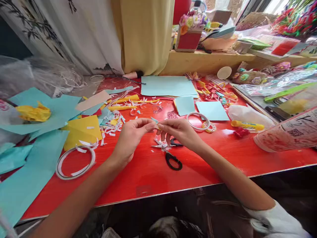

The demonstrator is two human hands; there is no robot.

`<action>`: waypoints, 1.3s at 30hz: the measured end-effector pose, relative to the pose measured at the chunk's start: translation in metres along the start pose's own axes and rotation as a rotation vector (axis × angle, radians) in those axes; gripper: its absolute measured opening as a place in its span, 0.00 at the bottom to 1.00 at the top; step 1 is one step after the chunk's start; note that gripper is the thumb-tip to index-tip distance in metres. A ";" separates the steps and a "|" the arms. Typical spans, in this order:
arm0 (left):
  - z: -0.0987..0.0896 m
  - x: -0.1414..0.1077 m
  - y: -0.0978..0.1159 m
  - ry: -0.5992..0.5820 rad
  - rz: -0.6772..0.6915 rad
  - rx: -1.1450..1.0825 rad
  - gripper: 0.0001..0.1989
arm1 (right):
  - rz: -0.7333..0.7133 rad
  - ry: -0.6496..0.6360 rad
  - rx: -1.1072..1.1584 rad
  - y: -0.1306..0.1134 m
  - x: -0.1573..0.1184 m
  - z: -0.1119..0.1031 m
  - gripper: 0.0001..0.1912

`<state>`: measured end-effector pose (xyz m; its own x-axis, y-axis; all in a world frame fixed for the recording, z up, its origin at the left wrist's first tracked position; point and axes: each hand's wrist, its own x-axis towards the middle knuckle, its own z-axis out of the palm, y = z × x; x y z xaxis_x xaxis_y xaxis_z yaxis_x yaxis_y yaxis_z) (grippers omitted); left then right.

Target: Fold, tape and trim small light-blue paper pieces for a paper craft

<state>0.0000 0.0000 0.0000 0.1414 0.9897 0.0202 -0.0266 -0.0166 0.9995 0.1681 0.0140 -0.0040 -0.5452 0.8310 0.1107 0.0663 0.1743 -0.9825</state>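
Note:
My left hand [132, 137] is closed in a pinch on a small piece of light blue paper [154, 120], whose tip shows above the fingertips. Close against it, my right hand [182, 132] pinches with thumb and forefinger at the same spot. A tiny pale bit shows between the fingertips; what it is I cannot make out. Just below my right hand, black-handled scissors [173, 161] lie with their blades spread on the red table [123, 185]. Both hands are above the table.
A roll of white tape [59, 167] lies at left, near a yellow paper square [83, 132] and paper scraps [112, 122]. Another tape ring [189, 119], blue squares [213, 110] and a yellow glue stick [247, 125] are at right. Blue sheets [168, 85] lie behind.

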 end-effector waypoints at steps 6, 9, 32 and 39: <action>0.002 -0.002 0.002 0.022 0.033 0.047 0.08 | 0.021 -0.005 0.004 0.000 0.001 0.001 0.15; 0.002 -0.002 0.000 0.036 0.072 0.096 0.08 | 0.031 0.002 0.011 0.000 0.001 0.002 0.16; 0.009 -0.004 -0.003 0.122 0.198 0.171 0.11 | 0.070 0.043 -0.015 -0.007 -0.001 0.004 0.15; 0.005 -0.009 0.008 0.060 0.254 0.566 0.10 | 0.070 0.036 -0.026 -0.010 -0.002 0.003 0.11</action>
<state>0.0035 -0.0096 0.0079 0.1433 0.9510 0.2739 0.4787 -0.3088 0.8218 0.1657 0.0091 0.0049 -0.5080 0.8600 0.0478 0.1252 0.1287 -0.9838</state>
